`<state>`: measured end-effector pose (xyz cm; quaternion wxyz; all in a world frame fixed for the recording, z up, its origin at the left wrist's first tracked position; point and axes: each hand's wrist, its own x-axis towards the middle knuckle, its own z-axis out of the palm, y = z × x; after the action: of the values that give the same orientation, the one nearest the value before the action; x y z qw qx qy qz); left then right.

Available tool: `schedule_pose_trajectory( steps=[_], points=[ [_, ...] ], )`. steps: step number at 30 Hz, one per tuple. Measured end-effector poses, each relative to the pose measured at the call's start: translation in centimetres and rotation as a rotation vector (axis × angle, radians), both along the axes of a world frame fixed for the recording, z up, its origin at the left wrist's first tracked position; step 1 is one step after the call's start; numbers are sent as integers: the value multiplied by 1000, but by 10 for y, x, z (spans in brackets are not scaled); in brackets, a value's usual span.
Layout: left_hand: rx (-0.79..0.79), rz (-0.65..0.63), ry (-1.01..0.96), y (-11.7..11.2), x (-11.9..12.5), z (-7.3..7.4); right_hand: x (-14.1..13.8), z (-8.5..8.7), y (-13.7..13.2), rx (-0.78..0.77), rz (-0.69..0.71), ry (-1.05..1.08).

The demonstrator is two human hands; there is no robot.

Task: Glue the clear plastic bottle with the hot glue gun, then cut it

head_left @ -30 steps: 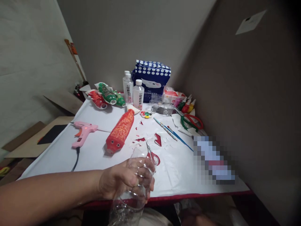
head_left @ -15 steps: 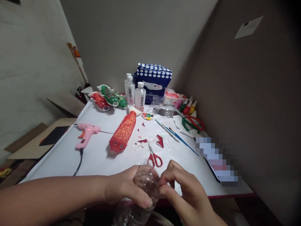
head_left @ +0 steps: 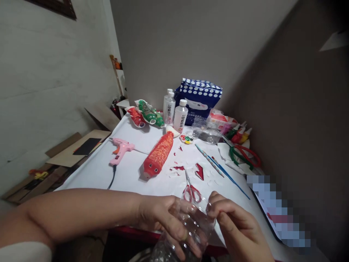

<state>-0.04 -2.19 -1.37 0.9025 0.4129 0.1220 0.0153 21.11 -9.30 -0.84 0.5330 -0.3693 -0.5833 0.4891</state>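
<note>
Plastic, clear and ridged, is what is being handled: a bottle (head_left: 202,217), held low in view at the near edge of the table (head_left: 131,178). By the left hand (head_left: 167,214) it is clamped, thumb on the near side and fingers wrapped about it. Thumb and fingertips of the right hand (head_left: 241,227) are brought together at the bottle's edge; whether plastic is pinched between them cannot be told.

With the bottle as clock centre, the small scissors (head_left: 190,185) are seen at twelve, just beyond it, blades pointed away. Red scraps (head_left: 179,168) are scattered near their tips. At eleven a red fish (head_left: 159,153) is laid, its head turned toward seven; the glue gun (head_left: 121,148) is placed between ten and eleven. Brushes (head_left: 231,178) are set down at one, with the large scissors (head_left: 231,153) farther out. At three a flat slab (head_left: 280,214) is found, its face blurred. Far off at twelve, labelled bottles (head_left: 180,116) are stood before a blue bag (head_left: 203,109).
</note>
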Motion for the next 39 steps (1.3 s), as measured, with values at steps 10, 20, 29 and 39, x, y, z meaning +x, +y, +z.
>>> schedule_pose_trajectory(
  steps=[10, 20, 29, 39],
  points=[
    [207, -73, 155, 2, 6, 47, 9, 17, -7, 111, -74, -132],
    [631, 299, 262, -8, -32, 91, -11, 53, 11, 163, -160, -243],
    [1021, 524, 532, -27, -65, 107, -56, 65, 25, 19, 219, -263],
    [872, 1094, 611, 2, -175, 115, -93, 37, 121, 843, 253, -1140]
  ],
)
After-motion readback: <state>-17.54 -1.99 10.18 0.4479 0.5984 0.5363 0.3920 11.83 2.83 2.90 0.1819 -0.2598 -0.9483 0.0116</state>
